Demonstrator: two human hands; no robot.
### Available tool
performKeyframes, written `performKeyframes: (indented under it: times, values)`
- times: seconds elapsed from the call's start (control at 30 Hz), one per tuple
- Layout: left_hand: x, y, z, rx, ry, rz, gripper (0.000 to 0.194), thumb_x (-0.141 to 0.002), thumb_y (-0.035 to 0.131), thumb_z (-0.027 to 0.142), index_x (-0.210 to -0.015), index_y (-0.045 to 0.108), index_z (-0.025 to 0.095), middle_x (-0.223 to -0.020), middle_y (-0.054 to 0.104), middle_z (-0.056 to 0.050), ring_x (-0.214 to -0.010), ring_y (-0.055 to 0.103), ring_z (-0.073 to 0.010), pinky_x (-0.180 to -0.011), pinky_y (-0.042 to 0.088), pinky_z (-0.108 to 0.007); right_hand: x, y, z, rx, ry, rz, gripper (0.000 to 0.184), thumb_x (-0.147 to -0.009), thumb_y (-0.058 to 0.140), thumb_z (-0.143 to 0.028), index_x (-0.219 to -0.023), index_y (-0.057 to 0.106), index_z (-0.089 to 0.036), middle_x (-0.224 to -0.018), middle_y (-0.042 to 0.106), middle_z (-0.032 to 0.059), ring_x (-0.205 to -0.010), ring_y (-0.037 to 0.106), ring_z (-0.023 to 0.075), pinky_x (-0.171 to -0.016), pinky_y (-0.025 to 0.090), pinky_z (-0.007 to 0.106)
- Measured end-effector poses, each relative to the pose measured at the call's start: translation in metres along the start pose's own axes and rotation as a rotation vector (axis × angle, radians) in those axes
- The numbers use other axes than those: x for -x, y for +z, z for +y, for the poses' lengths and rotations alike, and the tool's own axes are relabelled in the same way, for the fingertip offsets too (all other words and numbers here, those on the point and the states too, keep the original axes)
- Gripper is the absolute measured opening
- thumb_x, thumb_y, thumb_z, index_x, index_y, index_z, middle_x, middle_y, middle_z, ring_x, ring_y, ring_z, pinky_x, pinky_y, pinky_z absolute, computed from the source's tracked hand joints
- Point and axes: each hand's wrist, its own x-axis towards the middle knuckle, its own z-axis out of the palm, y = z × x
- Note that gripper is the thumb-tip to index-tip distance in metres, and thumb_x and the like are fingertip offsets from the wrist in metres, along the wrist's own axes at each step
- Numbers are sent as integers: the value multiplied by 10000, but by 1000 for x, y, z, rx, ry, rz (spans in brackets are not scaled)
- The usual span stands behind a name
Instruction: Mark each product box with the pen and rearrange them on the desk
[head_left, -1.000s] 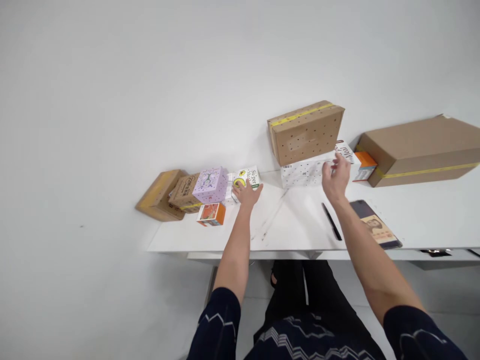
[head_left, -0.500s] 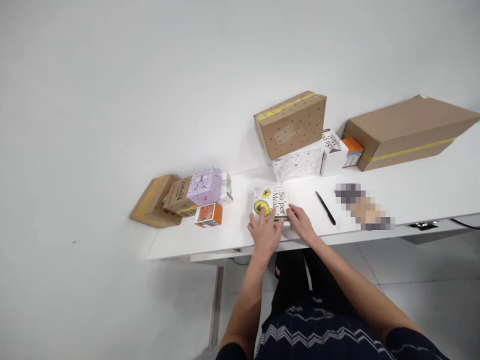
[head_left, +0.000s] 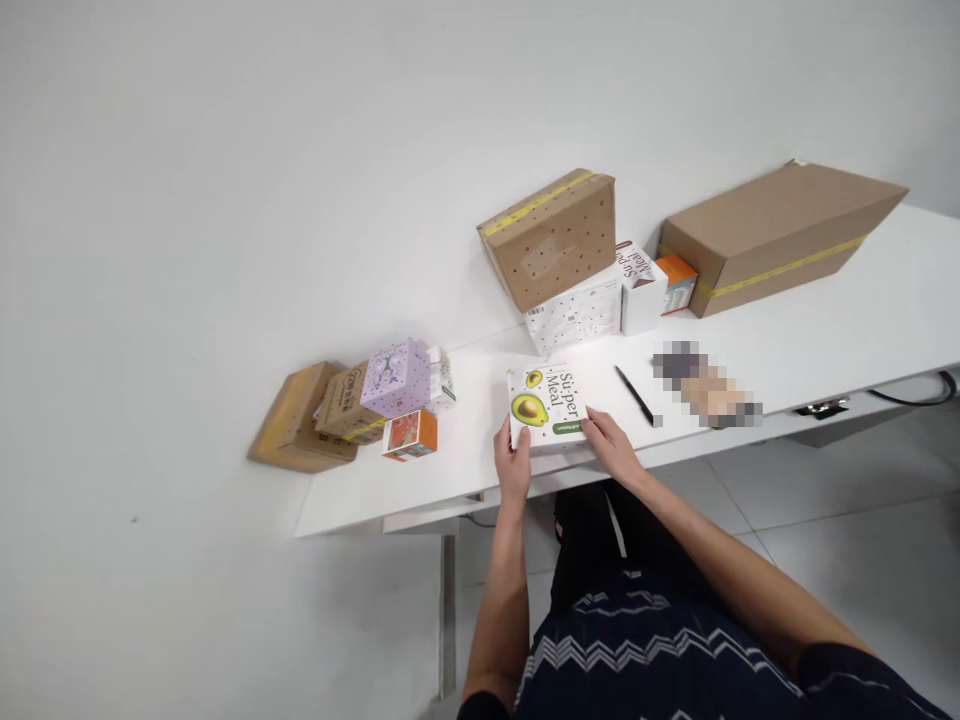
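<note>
A white box point(head_left: 549, 397) with avocado pictures and "Super Meal" lettering is between my two hands, near the front edge of the white table point(head_left: 427, 480). My left hand point(head_left: 514, 458) grips its lower left corner, thumb on the top face and fingers along the side. At the right side, my right hand point(head_left: 611, 445) holds the box, its thumb by the green label. Whether the box rests on the table or is slightly raised, I cannot tell. To the right of my right hand lies a black pen point(head_left: 635, 396).
Left stand a purple box point(head_left: 397, 378), an orange-white box point(head_left: 410, 435) and brown cartons point(head_left: 296, 415). Behind, a dotted brown carton point(head_left: 559, 245) leans over a white box point(head_left: 576, 315). Farther right are another white box point(head_left: 643, 300), an orange box point(head_left: 679, 284), a long carton point(head_left: 780, 240) and a blurred item point(head_left: 709, 385).
My left hand has moved from lying across the avocado box's top to gripping its left corner. My right hand stays at the right side. The whole view has shifted slightly.
</note>
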Motion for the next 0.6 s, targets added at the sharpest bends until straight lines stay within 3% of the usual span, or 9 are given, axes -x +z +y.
performKeyframes:
  times: [0.1, 0.2, 0.33, 0.47, 0.53, 0.6]
  values:
    - [4, 3, 16, -1, 51, 2, 561, -886, 539, 450, -1391, 451, 223, -1357, 499, -113, -1296, 473, -218, -1022, 465, -312, 6, -3, 0, -63, -5, 36, 447, -886, 426, -510, -1179, 648, -256, -1195, 660, 62, -1131, 574, 262, -954, 462, 389]
    - [2, 3, 36, -35, 127, -6, 537, -848, 588, 418, -1348, 502, 243, -1316, 478, -120, -1221, 527, -234, -915, 532, -318, 12, -7, 1, -46, 28, -5, 427, -893, 411, -515, -1078, 674, -233, -955, 712, 46, -861, 633, 237, -752, 510, 342]
    - [-5, 0, 54, -190, 445, 58, 502, -796, 625, 320, -1277, 538, 209, -1305, 422, -135, -1191, 524, -255, -950, 511, -375, 9, -21, 4, 174, -35, -41, 347, -892, 438, -455, -824, 668, -205, -766, 676, 41, -660, 584, 194, -658, 472, 317]
    - [-2, 6, 53, -343, 744, 42, 698, -753, 669, 286, -1374, 370, 177, -1366, 306, -188, -1296, 396, -314, -1005, 457, -480, -11, -48, 2, 553, -150, 208, 268, -900, 445, -335, -974, 659, -193, -962, 649, 107, -817, 597, 231, -715, 461, 341]
    - [2, 12, 48, -343, 774, 36, 747, -746, 682, 292, -1392, 320, 189, -1385, 266, -196, -1316, 364, -323, -1012, 444, -502, -24, -60, 1, 765, -99, 294, 291, -893, 480, -321, -1098, 630, -180, -1065, 607, 164, -954, 572, 296, -710, 457, 365]
    - [6, 18, 42, -310, 741, 58, 802, -744, 692, 308, -1416, 270, 192, -1396, 256, -203, -1354, 315, -335, -1049, 403, -524, -37, -66, 1, 897, 0, 267, 332, -876, 527, -309, -1162, 600, -158, -1105, 575, 209, -1023, 540, 349, -706, 455, 389]
